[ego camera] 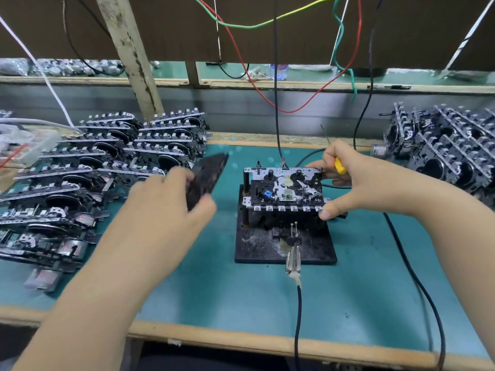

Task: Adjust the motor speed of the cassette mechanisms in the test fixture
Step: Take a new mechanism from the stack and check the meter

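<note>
Head view: The test fixture (pixel 285 245), a black base plate with posts, stands at the centre of the green desk (pixel 227 298). One cassette mechanism (pixel 285 190) is seated on top of it. The right hand (pixel 348 180) grips this mechanism, thumb at the front right corner and fingers at the rear edge, and also holds a yellow-handled screwdriver (pixel 339 165) against the palm. The left hand (pixel 171 207) holds a dark, motion-blurred cassette (pixel 205 180) just left of the fixture, fingers curled round it. A probe clip (pixel 293 257) with a black cable rests on the fixture base. Stacked mechanisms (pixel 107 167) lie to the left; a second stack (pixel 450 151) lies at the right.
</note>
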Tool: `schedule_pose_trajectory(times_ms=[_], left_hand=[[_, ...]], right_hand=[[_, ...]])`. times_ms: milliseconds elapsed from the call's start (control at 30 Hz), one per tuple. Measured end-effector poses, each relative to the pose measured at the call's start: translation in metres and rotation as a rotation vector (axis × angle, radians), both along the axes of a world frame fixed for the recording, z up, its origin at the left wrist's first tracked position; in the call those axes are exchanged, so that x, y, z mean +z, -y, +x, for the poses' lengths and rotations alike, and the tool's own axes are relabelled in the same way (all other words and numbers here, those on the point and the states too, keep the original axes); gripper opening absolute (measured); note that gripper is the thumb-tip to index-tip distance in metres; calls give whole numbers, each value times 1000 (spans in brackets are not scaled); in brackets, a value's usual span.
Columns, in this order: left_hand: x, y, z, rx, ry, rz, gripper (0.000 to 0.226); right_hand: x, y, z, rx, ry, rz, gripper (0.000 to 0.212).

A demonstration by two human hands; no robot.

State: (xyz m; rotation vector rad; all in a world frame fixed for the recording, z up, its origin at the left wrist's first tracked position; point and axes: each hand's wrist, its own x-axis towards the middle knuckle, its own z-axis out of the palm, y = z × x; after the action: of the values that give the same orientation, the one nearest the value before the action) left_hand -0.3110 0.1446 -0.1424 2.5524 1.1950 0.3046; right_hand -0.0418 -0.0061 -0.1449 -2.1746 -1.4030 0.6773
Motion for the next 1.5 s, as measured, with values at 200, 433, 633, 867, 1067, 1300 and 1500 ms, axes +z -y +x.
schedule_pose_trajectory(times_ms=[200, 433, 633, 867, 1067, 1300, 1500], left_hand=[[26, -5, 56, -510, 66, 35, 39], [-2, -16, 79, -681, -38, 17, 45], [-10, -14, 80, -668, 19, 53, 47], [-16, -14, 75, -686, -21, 95, 53], [-16, -15, 78, -653, 15, 103, 44], [-14, -15, 74, -685, -32, 85, 64], [5, -18, 78, -671, -45, 130, 73]], right_hand=[[-2, 3, 0, -17, 1, 16, 70], [-12, 4, -4, -140, -360, 76, 64], [-36, -20, -16, -523, -409, 371, 41], [-43, -24, -15, -563, -604, 469, 40], [-41, -30, -14, -555, -592, 441, 39], [-47, -33, -18, -550, -674, 455, 38], [-49, -30, -20, -536, -701, 466, 39]])
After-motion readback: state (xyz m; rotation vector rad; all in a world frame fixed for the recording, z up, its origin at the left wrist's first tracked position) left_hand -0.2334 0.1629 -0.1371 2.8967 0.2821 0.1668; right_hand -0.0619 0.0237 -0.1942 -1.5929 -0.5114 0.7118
